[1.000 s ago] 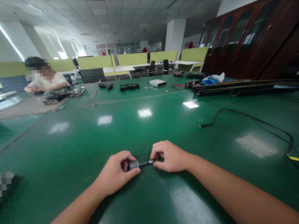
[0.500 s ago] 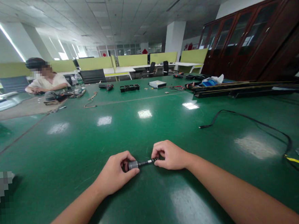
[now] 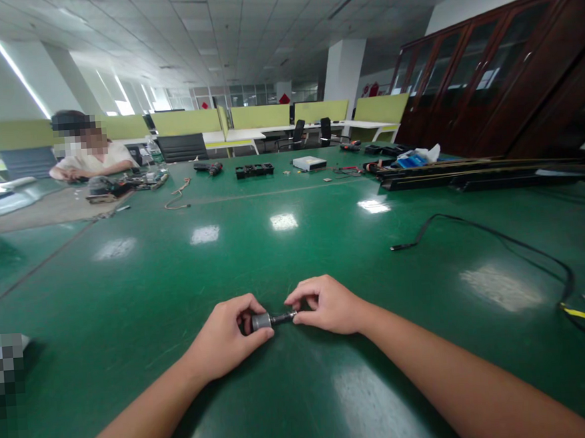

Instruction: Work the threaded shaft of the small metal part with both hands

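Observation:
A grey metal cylinder with a thin dark shaft [image 3: 280, 319] lies sideways just above the green tabletop; its exact kind I cannot make out. My left hand [image 3: 230, 335] is closed round the cylinder [image 3: 261, 322], thumb in front and fingers behind. At the other end of the shaft, my right hand [image 3: 331, 304] pinches the tip between thumb and fingers. A shiny bit of the shaft shows beside those fingertips, and the rest is hidden by them.
A black cable [image 3: 504, 238] curves across the right side. Along the far edge are a power drill [image 3: 208, 169], a black bracket [image 3: 254, 171], a white box [image 3: 309, 163] and long black rails [image 3: 420, 180]. Another person [image 3: 92, 159] sits at the far left.
My right hand has slid left along the shaft, closer to the cylinder, and covers the dark ribbed end seen before. My left hand keeps its hold in almost the same place.

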Tool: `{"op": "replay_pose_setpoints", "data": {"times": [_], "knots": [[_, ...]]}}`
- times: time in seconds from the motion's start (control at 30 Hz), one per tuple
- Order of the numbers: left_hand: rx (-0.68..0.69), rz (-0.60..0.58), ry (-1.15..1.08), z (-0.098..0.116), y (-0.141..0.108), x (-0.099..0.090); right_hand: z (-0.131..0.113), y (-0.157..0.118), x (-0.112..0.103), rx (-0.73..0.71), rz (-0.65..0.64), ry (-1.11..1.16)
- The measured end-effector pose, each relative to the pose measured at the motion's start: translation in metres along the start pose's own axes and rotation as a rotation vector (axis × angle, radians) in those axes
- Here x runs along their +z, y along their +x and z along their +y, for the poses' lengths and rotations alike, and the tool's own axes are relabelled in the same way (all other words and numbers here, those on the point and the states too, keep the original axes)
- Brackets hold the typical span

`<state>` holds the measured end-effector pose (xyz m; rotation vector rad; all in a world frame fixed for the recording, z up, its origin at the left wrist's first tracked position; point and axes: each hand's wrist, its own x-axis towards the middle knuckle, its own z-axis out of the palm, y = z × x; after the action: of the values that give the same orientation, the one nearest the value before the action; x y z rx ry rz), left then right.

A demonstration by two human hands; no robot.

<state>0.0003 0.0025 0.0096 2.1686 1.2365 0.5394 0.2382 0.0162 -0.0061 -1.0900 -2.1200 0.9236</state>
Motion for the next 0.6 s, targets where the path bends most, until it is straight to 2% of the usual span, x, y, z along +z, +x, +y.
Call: {"op": "replay_pose_setpoints", "data": {"times": [0.1, 0.27, 0.47, 0.6], "knots": [[0.005, -0.001, -0.01, -0.0002, -0.0002, -0.0001, -0.0032, -0.0013, 0.007, 0.028, -0.057, 0.135], [0.021, -0.006, -0.024, -0.0003, -0.0004, -0.0006, -0.0051, -0.0019, 0.0093, -0.002, -0.06, 0.187], [0.062, 0.024, -0.007, -0.001, -0.0007, -0.001, -0.0068, -0.0007, 0.008, 0.011, 0.021, 0.12], [0.086, 0.031, 0.009, -0.0012, -0.0015, -0.0009, -0.0059, -0.0004, 0.0097, -0.048, 0.026, -0.02]]}}
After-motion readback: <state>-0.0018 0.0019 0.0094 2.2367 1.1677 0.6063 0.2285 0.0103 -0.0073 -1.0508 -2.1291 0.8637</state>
